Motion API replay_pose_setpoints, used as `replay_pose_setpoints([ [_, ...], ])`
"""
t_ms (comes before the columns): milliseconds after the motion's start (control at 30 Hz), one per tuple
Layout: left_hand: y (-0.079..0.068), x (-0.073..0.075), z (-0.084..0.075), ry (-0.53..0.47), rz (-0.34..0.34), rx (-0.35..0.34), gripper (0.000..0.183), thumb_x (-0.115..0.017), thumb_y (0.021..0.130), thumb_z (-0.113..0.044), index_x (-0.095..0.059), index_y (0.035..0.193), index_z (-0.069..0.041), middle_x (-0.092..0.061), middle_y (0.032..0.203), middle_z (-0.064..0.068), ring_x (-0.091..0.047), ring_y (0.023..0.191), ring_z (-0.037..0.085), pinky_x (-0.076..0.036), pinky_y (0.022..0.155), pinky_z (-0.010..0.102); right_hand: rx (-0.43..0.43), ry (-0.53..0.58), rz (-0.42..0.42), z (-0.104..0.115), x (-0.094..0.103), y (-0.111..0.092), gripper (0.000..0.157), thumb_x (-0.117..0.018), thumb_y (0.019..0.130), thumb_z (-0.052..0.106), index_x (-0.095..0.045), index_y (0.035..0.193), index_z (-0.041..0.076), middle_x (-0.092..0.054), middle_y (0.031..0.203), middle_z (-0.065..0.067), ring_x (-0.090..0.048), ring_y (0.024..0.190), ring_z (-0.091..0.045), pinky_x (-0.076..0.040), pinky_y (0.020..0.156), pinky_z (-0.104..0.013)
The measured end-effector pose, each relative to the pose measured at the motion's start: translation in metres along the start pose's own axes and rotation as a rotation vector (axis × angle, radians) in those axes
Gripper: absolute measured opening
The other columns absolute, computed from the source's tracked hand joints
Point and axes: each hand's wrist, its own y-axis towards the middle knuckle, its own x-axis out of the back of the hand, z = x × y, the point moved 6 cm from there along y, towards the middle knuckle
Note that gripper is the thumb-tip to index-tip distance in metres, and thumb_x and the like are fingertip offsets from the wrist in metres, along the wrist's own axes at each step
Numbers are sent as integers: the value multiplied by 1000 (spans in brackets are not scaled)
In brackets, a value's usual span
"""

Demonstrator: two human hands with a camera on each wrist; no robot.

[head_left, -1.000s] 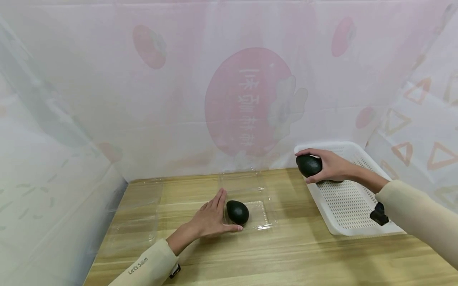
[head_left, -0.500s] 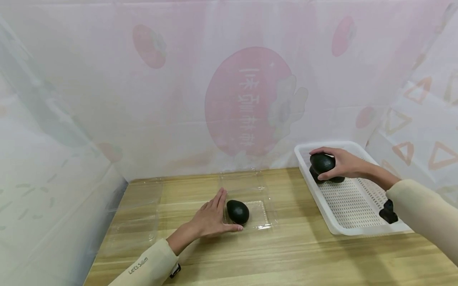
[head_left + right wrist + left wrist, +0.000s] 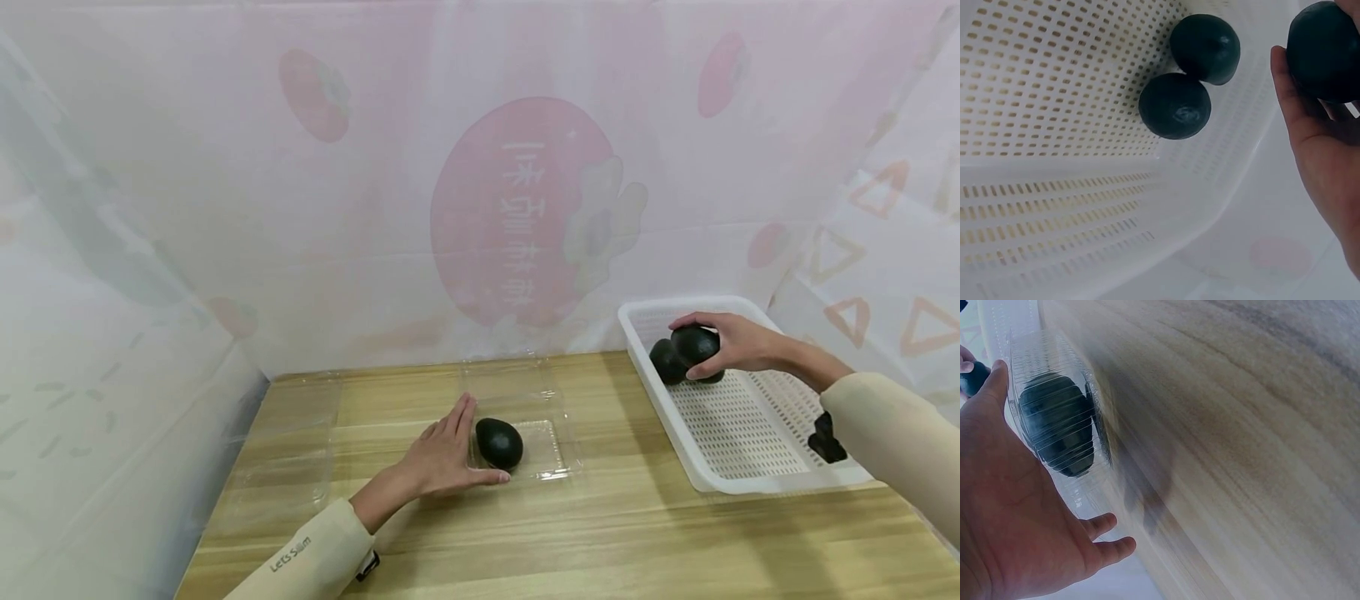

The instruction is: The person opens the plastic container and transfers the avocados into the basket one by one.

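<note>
My right hand point(image 3: 731, 342) grips a dark green avocado point(image 3: 695, 345) above the far end of a white slotted plastic basket point(image 3: 703, 471). Two more avocados lie in that basket; in the right wrist view, one avocado point(image 3: 1174, 106) sits against another avocado point(image 3: 1205, 49). A clear plastic clamshell box point(image 3: 542, 450) stands mid-table with its lid folded back, a single avocado point(image 3: 498, 443) in its left part. Spread straight along the box's left side are the fingers of my left hand point(image 3: 442, 457), the thumb stretched along the near side.
Another clear plastic box point(image 3: 285, 450) lies at the left of the wooden table point(image 3: 525, 542). White printed sheets point(image 3: 360, 250) rise behind the table and on both sides. The basket's raised rim stands on the right.
My right hand has moved right with its avocado, from the basket's left edge to over the basket. The two avocados inside show more now. My left hand stays put.
</note>
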Motion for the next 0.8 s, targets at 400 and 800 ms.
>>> replay_pose_setpoints([
  [400, 0, -2, 1, 6, 19, 10, 129, -41, 70, -93, 6, 157, -10, 5, 164, 9, -19, 148, 31, -29, 112, 56, -57, 11, 117, -13, -19, -8, 79, -91, 63, 41, -59, 128, 10, -63, 121, -8, -55, 100, -20, -46, 82, -33],
  [800, -1, -1, 0, 9, 27, 14, 130, -38, 69, -94, 8, 157, -11, 6, 164, 8, -18, 148, 31, -29, 112, 54, -65, 18, 214, -21, -35, -9, 81, -93, 61, 37, -58, 127, 6, -62, 118, -13, -56, 97, -21, -47, 78, -32],
])
